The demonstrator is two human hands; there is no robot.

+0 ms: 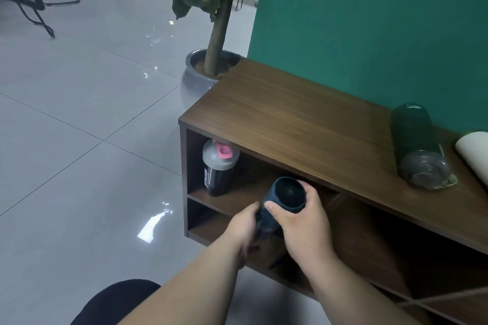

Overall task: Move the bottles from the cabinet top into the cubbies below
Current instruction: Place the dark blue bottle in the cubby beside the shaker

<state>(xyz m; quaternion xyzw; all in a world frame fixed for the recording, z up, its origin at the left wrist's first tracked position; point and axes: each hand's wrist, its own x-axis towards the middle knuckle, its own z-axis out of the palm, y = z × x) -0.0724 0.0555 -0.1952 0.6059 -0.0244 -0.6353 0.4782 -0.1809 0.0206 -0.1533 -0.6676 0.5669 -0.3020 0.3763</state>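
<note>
Both hands (295, 221) wrap fingers tight around a dark bottle (286, 199), rigid, probably smooth; best gripped mid-body, at the cubby (264, 182)

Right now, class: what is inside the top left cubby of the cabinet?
A black shaker bottle with a grey lid and pink flip cap stands upright at the cubby's left end. Both hands hold a dark blue bottle at the opening, hiding the space behind.

Wall (369, 21) – teal | floor (79, 113) – glossy grey tiles | potted tree (208, 34) | black chair legs (34, 8)
</note>
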